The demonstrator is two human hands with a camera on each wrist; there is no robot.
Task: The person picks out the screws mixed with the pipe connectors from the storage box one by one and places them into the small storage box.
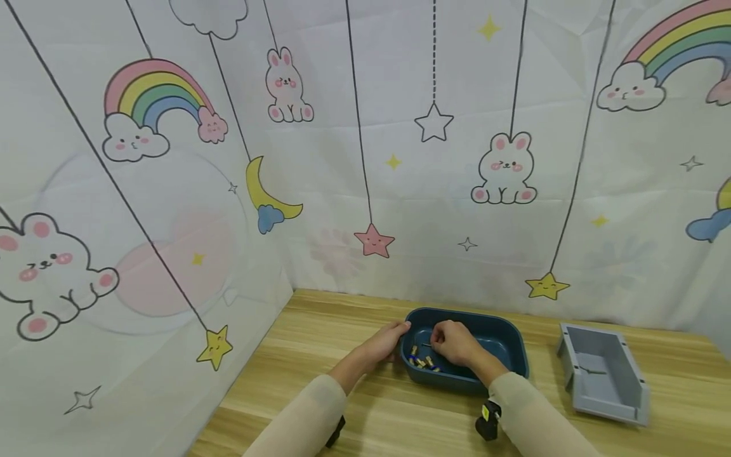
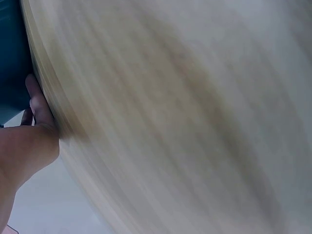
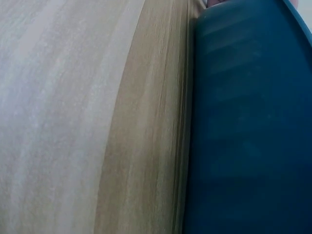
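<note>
A dark blue plastic basin [image 1: 502, 327] stands on the wooden table. At its left end my left hand [image 1: 388, 341] grips the wall, with a fingertip over the rim; the left wrist view shows this hand's fingers [image 2: 41, 105] against the basin's outer side. My right hand [image 1: 454, 341] reaches inside the basin, its fingers curled together. At its fingertips, a thin dark metal pin [image 1: 426, 344] shows, pointing left; the rest is hidden by the fingers. Just below, several small brass-coloured fittings with blue bands [image 1: 429, 364] lie in the basin's near left corner.
A grey open-topped tray [image 1: 608, 406] stands to the right of the basin, with a thin metal pin [image 1: 594, 371] lying in it. Behind the table [image 1: 320, 317] hangs a white printed cloth [image 1: 434, 273]; another stretch of it borders the left side.
</note>
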